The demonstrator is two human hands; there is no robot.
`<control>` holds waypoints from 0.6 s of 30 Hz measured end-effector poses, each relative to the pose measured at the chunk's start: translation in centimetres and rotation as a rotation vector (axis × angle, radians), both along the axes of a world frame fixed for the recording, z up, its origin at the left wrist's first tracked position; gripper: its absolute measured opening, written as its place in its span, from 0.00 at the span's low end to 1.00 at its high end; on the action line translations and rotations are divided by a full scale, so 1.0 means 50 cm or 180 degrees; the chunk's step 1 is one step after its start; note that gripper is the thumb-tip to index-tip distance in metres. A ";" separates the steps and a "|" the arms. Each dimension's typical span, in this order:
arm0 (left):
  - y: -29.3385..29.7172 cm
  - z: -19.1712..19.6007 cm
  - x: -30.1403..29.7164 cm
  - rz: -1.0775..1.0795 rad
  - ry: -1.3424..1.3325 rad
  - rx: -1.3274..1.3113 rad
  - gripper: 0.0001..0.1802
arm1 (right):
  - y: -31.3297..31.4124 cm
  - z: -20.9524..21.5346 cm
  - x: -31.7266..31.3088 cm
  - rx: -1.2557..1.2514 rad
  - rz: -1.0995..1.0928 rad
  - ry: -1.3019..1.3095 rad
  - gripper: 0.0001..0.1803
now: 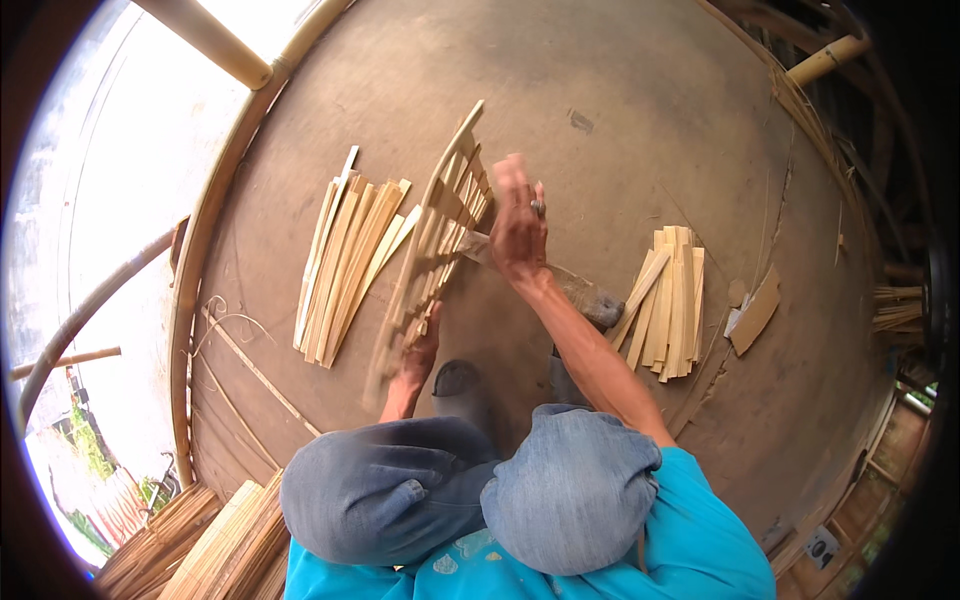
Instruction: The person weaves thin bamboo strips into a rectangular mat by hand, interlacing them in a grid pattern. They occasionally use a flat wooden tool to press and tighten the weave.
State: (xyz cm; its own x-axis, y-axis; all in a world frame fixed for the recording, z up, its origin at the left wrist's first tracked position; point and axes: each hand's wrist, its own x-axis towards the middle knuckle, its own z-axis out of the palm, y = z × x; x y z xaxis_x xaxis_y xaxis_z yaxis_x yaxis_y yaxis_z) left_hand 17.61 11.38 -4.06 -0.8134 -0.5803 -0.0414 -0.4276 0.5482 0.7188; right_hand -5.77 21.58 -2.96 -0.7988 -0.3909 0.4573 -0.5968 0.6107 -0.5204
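Nearest the camera are the person's bent knees (pixel 480 490) in faded blue jeans, above a turquoise shirt (pixel 700 540), and just beyond them two dark boots (pixel 460 385) planted on the brown earthen floor (pixel 620 110).

The left hand (pixel 418 350) comes up between the knees and grips the lower end of a woven bamboo panel (pixel 435 240). The fingers are closed around the bottom strips, though motion blur hides how tightly. The panel stands tilted on the floor in front of the boots, its long curved edge strip running up and away to the right, its crosswise slats fanning out behind.

The right hand (pixel 518 225) reaches further out, with a ring on one finger. Its grip is wrapped round the handle of a blade (pixel 478 248) that points left into the middle of the panel, touching the slats there. The hand is blurred, so the exact finger positions cannot be told.

Left of the panel, just beside it, lies a loose pile of pale bamboo strips (pixel 340 265). Right of the right forearm lies a shorter stack of strips (pixel 668 300), and beyond that a scrap of cardboard (pixel 755 315). A bundle of split bamboo (pixel 215 545) sits at the lower left, and thick bamboo poles (pixel 215 42) edge the floor on the far left.
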 end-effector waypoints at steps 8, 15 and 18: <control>-0.006 -0.042 0.024 -0.0248 0.0244 -0.0956 0.11 | 0.006 0.006 0.017 -0.0634 -0.0343 -0.0287 0.31; -0.003 -0.004 -0.014 -0.0057 0.0007 -0.0347 0.11 | -0.005 0.033 0.029 -0.0290 -0.0394 -0.0088 0.34; -0.007 -0.052 0.014 -0.0059 0.0248 -0.0181 0.13 | 0.015 -0.027 0.041 0.0000 -0.0140 -0.0065 0.34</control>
State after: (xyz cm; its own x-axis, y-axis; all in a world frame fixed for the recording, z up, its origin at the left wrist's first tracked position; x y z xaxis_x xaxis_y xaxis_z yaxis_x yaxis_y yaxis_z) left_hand 18.29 11.02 -6.68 -0.8234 -0.5647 0.0551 -0.3610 0.5962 0.7171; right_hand -3.73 22.34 -4.32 -0.8243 -0.3552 0.4408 -0.5587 0.6361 -0.5322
